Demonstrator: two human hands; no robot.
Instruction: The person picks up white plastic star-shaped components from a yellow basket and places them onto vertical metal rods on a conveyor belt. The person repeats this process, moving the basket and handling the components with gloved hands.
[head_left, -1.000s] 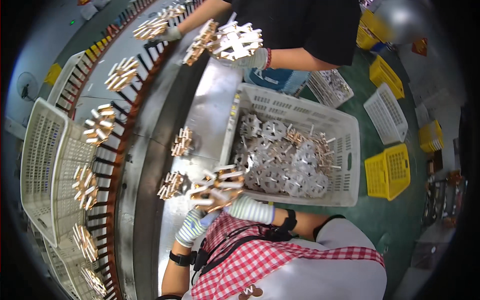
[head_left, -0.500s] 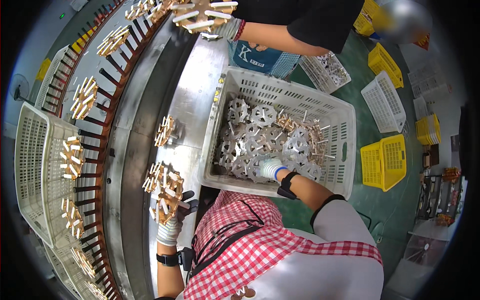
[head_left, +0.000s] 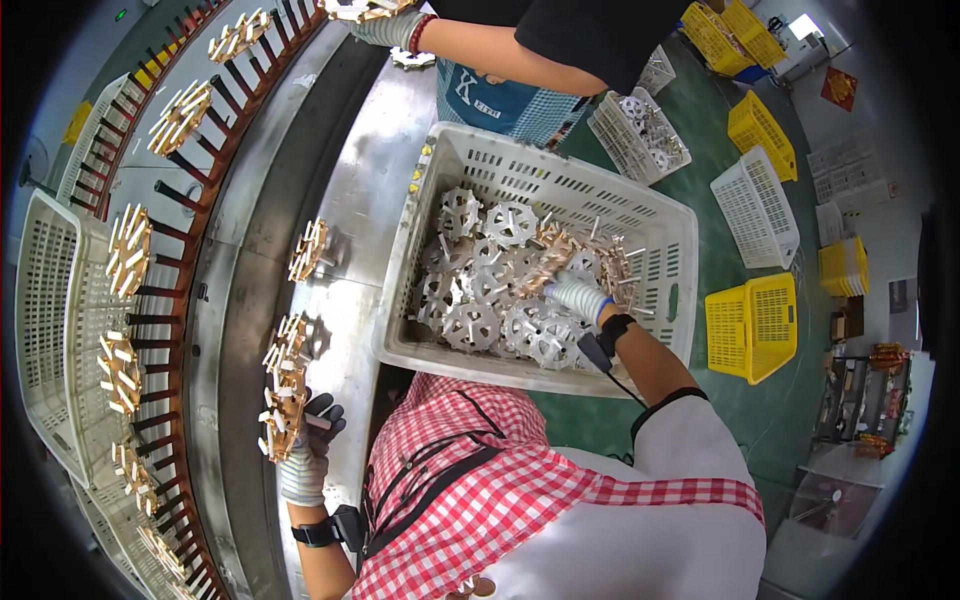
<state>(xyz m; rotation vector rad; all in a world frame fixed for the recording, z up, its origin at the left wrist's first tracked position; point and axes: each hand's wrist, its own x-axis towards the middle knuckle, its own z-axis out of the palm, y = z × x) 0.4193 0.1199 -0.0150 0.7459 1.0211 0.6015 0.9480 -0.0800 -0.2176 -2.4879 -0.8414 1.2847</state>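
Observation:
My left hand [head_left: 305, 462], in a striped glove with dark fingertips, grips a copper-coloured openwork disc [head_left: 287, 398] with white pegs, above the metal bench. More such parts are crowded right behind it, so where one ends is hard to see. My right hand [head_left: 578, 297], also gloved, is inside a white plastic basket [head_left: 688, 320], its fingers closed on a smaller copper-coloured part [head_left: 547, 268] that is blurred by motion. Beneath and around that hand lie many silver toothed discs [head_left: 470, 325], with loose copper pieces [head_left: 615, 262] on the right side.
To my left runs a curved rack of dark prongs [head_left: 160, 335], several carrying pegged discs [head_left: 128, 250]. Another pegged disc [head_left: 308, 250] stands on the metal bench [head_left: 345, 290]. Across from me a co-worker's gloved hand [head_left: 390, 30] holds a disc. Yellow baskets [head_left: 752, 325] sit on the green floor.
My right hand has moved farther into the basket, from the silver discs near its front wall, and now has a copper-coloured part. My left hand still holds its disc, tilted more edge-on.

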